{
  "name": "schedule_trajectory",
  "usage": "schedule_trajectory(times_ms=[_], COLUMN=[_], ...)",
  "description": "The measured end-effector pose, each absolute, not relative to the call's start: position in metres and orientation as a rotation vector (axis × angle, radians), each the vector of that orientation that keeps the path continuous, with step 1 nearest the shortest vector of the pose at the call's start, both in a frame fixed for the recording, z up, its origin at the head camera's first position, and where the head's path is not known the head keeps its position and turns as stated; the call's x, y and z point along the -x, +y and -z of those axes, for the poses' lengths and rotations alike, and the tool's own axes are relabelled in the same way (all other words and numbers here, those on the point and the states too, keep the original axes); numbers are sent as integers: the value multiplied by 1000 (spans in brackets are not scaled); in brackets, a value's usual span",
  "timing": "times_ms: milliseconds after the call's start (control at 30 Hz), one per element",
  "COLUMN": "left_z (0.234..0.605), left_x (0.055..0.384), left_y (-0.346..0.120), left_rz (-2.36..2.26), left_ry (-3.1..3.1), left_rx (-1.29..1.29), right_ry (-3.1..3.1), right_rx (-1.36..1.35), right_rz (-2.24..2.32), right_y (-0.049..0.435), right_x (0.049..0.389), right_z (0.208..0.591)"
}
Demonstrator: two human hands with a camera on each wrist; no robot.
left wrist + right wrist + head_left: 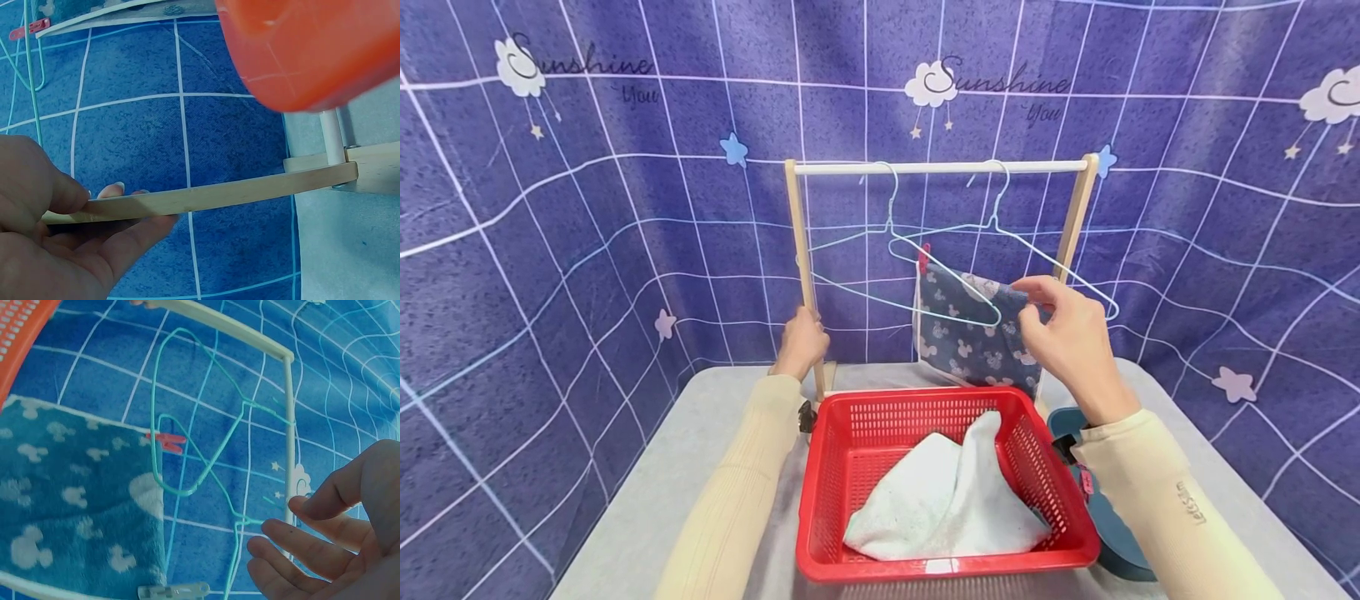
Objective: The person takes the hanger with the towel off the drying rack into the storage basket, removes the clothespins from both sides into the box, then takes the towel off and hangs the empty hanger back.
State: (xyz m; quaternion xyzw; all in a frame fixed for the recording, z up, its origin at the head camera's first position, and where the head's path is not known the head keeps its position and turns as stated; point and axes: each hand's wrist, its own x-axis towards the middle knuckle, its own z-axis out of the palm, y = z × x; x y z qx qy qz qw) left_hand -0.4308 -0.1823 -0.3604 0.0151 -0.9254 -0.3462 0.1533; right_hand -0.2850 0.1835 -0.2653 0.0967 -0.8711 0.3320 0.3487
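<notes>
My left hand (802, 342) grips the left wooden post (801, 242) of a small drying rack, thumb on one side and fingers on the other. A dark blue towel with a mouse pattern (962, 333) hangs from the right wire hanger (1052, 257). A red clothespin (924, 258) is at its upper left corner, and a grey clothespin (174, 591) at the other upper corner shows in the right wrist view. My right hand (1063, 329) is in front of that corner, its fingers loosely bent with nothing between them.
Another wire hanger (891, 315) hangs left on the white bar (940, 167). A red basket (947, 569) holding a white cloth (940, 500) stands in front of the rack. Beside it on the right is a teal basin (1123, 546), partly under my right arm. A patterned curtain (625, 292) surrounds the table.
</notes>
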Motion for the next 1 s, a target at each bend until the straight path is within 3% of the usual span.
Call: schedule_trajectory(times_ms=[467, 1000], left_z=[360, 361], left_x=[431, 431], left_y=[-181, -182], left_rz=[983, 1011], left_ry=[-2653, -2648], left_rx=[-47, -53], right_ry=[-2210, -2297], right_rx=[-205, -164], right_rz=[-747, -649], right_y=[205, 238], right_x=[285, 309], right_z=[249, 235])
